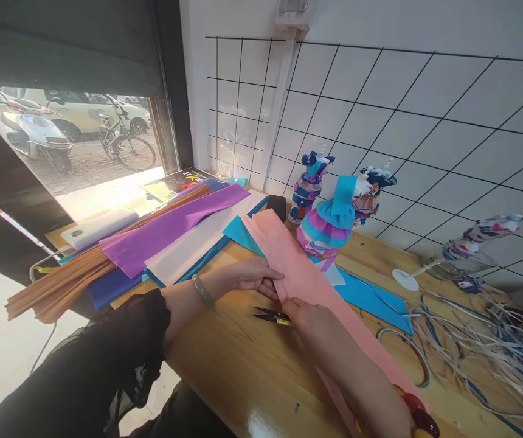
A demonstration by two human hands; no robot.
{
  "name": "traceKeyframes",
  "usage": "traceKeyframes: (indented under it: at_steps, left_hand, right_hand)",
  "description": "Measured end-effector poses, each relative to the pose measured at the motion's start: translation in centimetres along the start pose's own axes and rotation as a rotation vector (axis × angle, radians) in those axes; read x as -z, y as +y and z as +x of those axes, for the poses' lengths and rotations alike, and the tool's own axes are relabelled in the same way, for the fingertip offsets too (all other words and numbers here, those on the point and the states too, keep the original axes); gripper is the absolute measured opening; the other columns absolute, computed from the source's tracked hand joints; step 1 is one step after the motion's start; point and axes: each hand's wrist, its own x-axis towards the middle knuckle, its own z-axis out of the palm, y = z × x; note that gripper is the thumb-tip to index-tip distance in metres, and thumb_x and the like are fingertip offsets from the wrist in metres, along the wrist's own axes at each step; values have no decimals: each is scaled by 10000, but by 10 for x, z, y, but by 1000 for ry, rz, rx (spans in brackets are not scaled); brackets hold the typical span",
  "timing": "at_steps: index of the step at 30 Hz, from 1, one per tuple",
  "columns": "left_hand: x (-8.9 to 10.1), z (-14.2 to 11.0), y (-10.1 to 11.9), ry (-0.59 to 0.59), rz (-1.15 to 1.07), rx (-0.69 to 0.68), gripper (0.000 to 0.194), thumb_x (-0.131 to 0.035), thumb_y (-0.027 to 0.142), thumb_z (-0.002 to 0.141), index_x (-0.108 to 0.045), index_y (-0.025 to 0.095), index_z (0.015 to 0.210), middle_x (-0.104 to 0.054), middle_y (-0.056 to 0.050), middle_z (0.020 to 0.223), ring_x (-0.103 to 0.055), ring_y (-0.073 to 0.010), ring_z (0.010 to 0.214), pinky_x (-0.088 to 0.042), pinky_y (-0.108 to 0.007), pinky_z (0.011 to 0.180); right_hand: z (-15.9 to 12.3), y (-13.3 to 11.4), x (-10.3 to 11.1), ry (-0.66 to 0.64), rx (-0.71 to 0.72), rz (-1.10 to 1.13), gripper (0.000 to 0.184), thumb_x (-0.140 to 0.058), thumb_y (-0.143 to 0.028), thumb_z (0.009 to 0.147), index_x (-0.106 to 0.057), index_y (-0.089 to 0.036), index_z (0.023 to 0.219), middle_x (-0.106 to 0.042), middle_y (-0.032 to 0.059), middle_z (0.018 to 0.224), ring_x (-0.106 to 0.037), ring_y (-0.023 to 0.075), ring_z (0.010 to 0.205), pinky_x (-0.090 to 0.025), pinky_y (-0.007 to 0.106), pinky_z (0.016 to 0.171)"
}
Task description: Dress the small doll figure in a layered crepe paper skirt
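Note:
A long strip of pink crepe paper point(289, 255) lies across the wooden table point(243, 377). My left hand point(255, 275) pinches its near edge with closed fingers. My right hand point(311, 325) rests on the same strip and grips small black and yellow snips point(270, 316), whose blades point left beside the paper's edge. A green bangle sits on my left wrist, and red-brown beads on my right.
Purple point(170, 228), white, blue and brown crepe sheets are stacked at the left. Paper-dressed dolls point(329, 222) and a black phone point(277, 207) stand behind the pink strip. Tangled ribbon strands point(494, 347) cover the right. A wire grid hangs on the wall; a window opens on the left.

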Motion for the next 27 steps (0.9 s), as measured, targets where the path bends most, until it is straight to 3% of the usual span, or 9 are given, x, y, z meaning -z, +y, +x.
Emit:
traceKeyframes:
  at_steps: [3, 6, 9, 18, 23, 27]
  left_hand:
    - [-2, -1, 2, 16, -21, -39, 318, -729, 274, 705, -674, 62, 936, -717, -150, 865, -696, -215, 770, -562, -345, 762]
    - [-7, -5, 4, 31, -16, -73, 374, -749, 290, 691, -668, 81, 990, -710, -151, 934, -693, -214, 797, -561, -361, 781]
    - [-13, -9, 7, 36, -6, -64, 430, -781, 269, 651, -659, 108, 1030, -702, -145, 983, -690, -223, 830, -562, -368, 789]
    - [-25, -18, 9, -46, 39, -86, 466, -788, 258, 635, -661, 144, 1069, -661, -137, 1121, -665, -232, 941, -556, -348, 816]
    - [-27, -20, 9, -35, 28, -102, 528, -806, 254, 609, -641, 138, 1097, -646, -152, 1143, -665, -235, 919, -562, -350, 787]
    - [-30, -21, 11, -31, 29, -103, 507, -803, 248, 617, -635, 133, 1081, -648, -153, 1135, -665, -234, 920, -562, -351, 784]
  right_hand:
    - [-4, 17, 9, 134, -44, 131, 138, -451, -195, 856, -589, -191, 848, -672, 58, 846, -615, 185, 745, -328, 255, 558]
    - [-8, 38, 19, 294, -161, 242, 245, -471, -387, 869, -473, -213, 697, -577, 4, 643, -488, 144, 558, -292, 252, 506]
    - [-10, 51, 23, 365, -233, 368, 369, -419, -524, 872, -408, -226, 655, -507, -24, 587, -420, 131, 521, -287, 253, 500]
    - [-3, 47, 10, 227, -262, 653, 564, -241, -631, 882, -587, -201, 765, -590, 37, 717, -528, 181, 680, -404, 299, 638]
    - [-2, 54, 4, 65, -332, 875, 561, -261, -659, 866, -549, -180, 814, -549, 21, 637, -487, 137, 501, -381, 270, 472]
    - [-6, 52, 11, -59, -287, 949, 552, -257, -666, 865, -498, -193, 714, -584, 47, 582, -527, 146, 478, -414, 279, 480]
